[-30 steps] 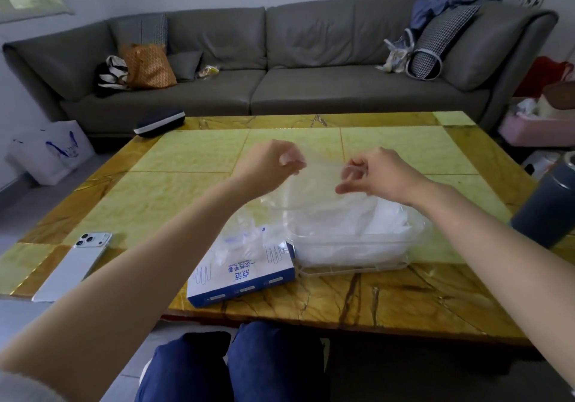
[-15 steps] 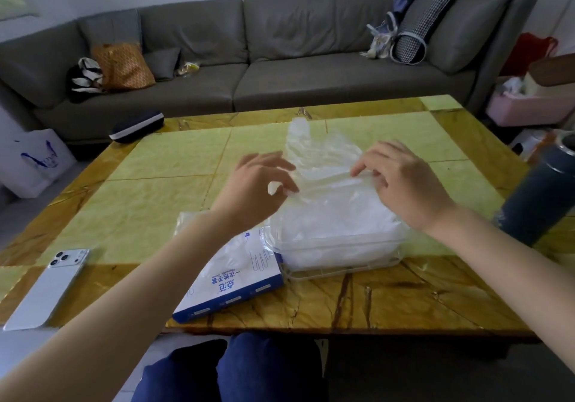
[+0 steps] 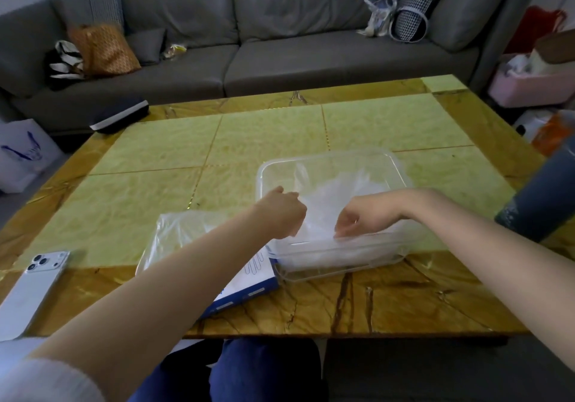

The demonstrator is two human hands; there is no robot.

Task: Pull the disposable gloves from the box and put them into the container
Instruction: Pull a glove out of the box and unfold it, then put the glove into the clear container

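Note:
A clear plastic container stands on the table near its front edge, with a heap of thin translucent gloves inside it. My left hand is curled at the container's left side and grips the edge of the top glove. Pointing down at the front wall, my right hand pinches the same glove with its fingertips. The blue and white glove box lies flat left of the container, partly under my left forearm. Loose gloves spill from its top.
A white phone lies at the table's front left edge. A dark grey bottle stands at the right edge. A dark case sits at the far left corner. A grey sofa with bags is behind the table.
Both hands came down from mid-air with the stretched glove and now hold it low inside the container. The view has tipped downward.

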